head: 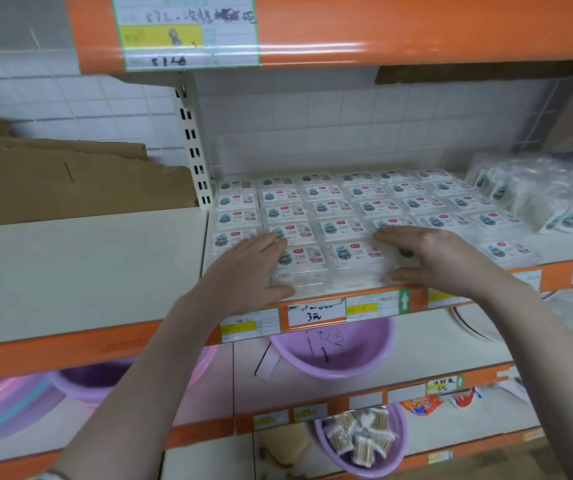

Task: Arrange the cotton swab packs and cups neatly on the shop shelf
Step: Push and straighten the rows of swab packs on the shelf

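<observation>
Several flat cotton swab packs [333, 206] with cartoon labels lie in tidy rows on the middle shelf [416, 299]. At the shelf's front edge sits a stack of two front packs [330, 261]. My left hand [247, 271] presses flat against the stack's left side, fingers straight. My right hand [430, 254] rests on its right side, fingers straight on top and thumb along the front edge. One pack [506, 251] lies apart at the right front. No cups are recognisable.
Loose clear bags [534, 195] pile up at the shelf's right. Cardboard [70, 178] leans on the left shelf. Below hang a purple basin [333, 348] and a lower purple basin with bundles of swabs [361, 441]. An orange shelf edge with a price tag [188, 32] is overhead.
</observation>
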The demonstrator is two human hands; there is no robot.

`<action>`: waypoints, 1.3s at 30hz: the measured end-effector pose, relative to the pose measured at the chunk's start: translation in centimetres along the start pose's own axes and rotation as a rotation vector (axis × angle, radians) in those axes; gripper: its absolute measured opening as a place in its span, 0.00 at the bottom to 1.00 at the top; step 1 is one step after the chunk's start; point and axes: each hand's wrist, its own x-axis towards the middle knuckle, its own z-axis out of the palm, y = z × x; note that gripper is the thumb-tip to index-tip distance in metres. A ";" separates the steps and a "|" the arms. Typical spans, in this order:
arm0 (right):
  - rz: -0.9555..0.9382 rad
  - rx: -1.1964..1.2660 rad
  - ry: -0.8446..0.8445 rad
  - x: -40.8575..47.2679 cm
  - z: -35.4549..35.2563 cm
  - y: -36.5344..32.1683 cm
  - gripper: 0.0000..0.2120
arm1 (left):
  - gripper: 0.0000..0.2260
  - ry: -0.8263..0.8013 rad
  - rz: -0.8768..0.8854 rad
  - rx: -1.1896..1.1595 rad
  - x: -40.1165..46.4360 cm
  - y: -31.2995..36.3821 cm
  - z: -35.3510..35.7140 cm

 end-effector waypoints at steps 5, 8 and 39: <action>0.044 -0.075 -0.076 -0.6 -0.3 1.3 0.29 | 0.35 0.007 0.005 -0.011 0.2 0.3 -0.2; 0.050 -0.099 -0.073 -0.3 0.0 1.5 0.30 | 0.35 0.021 0.007 -0.024 0.3 0.3 -0.2; -0.019 -0.098 0.015 -4.6 -2.8 13.6 0.31 | 0.38 0.112 -0.083 -0.018 8.3 12.3 2.4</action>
